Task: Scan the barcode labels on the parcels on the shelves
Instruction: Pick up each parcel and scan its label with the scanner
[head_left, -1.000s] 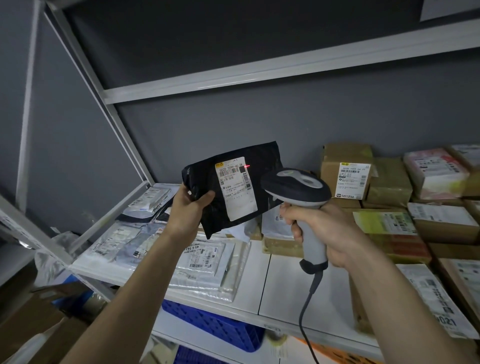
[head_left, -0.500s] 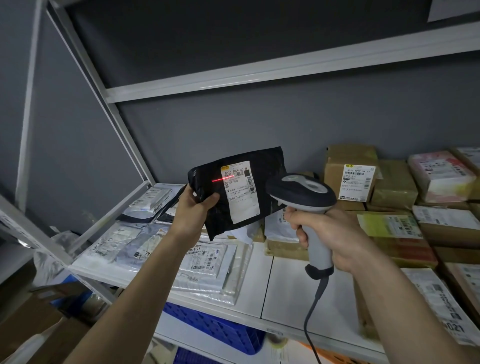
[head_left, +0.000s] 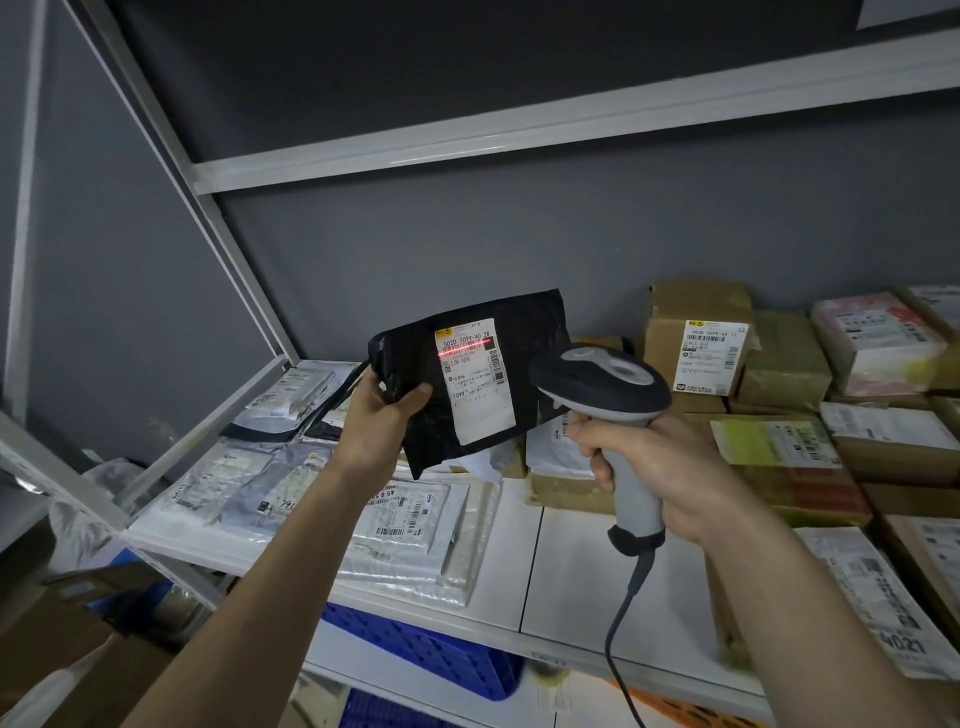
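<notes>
My left hand (head_left: 376, 421) grips the left edge of a black plastic parcel (head_left: 530, 343) and holds it upright above the white shelf (head_left: 566, 577). A white barcode label (head_left: 475, 382) faces me on the parcel. A red laser line crosses the label's top barcode. My right hand (head_left: 654, 467) grips the grey handle of a corded barcode scanner (head_left: 602, 387), whose dark head points at the label from the right, close to the parcel.
Flat clear and grey mailer bags (head_left: 400, 525) lie on the shelf's left half. Brown cartons with labels (head_left: 701, 343) are stacked at the right and back. Blue crates (head_left: 426, 654) sit on the shelf below. An upper shelf beam (head_left: 519, 135) runs overhead.
The red laser mark moved from the label's right edge to a line across its top barcode. Parcel and scanner stayed nearly in place.
</notes>
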